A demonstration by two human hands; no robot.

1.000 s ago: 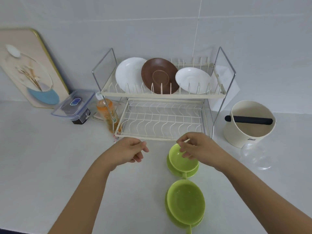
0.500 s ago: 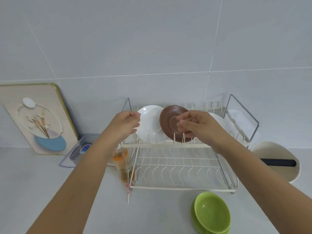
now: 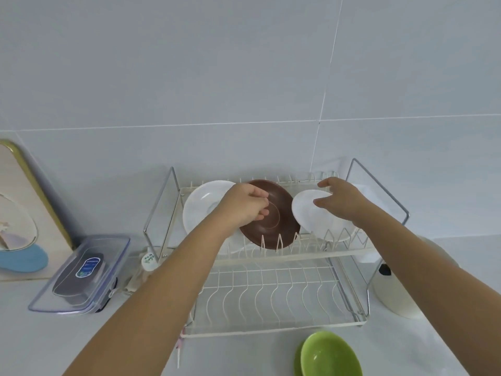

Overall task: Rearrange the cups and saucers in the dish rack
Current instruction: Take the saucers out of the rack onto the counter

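1. Pale grey wall tiles fill the upper half of the frame, and a light tabletop [image 3: 40, 346] runs along the bottom.
2. On it, in the middle of the frame, stands the dish rack [image 3: 271, 256], made of white wire with two shelves.
3. Three saucers stand on edge in the top shelf: a white saucer [image 3: 202, 206] on the left, a brown saucer [image 3: 282, 226] in the middle and a small white saucer [image 3: 311, 215] on the right.
4. My left hand [image 3: 245, 206] is in front of the brown saucer with its fingers curled. It looks like it pinches the saucer's rim, but I cannot tell for sure.
5. My right hand [image 3: 339, 198] is spread, with its thumb against the front of the small white saucer and its fingers up by the top edge. It has not closed on it yet.
6. The bottom shelf holds nothing.
7. A green cup [image 3: 332, 355] sits on a green saucer [image 3: 297, 360] on the tabletop, at the bottom right of the frame, just in front of the rack. No cup is in the rack.
8. So I think the job has hardly begun. The saucers still need moving, and the green cup and saucer still need a spot.
9. At the left of the frame lies a clear plastic box [image 3: 81, 275], with a framed picture [image 3: 19, 213] leaning on the wall behind it. A cream tub [image 3: 395, 294] stands at the right, partly hidden by my arm.
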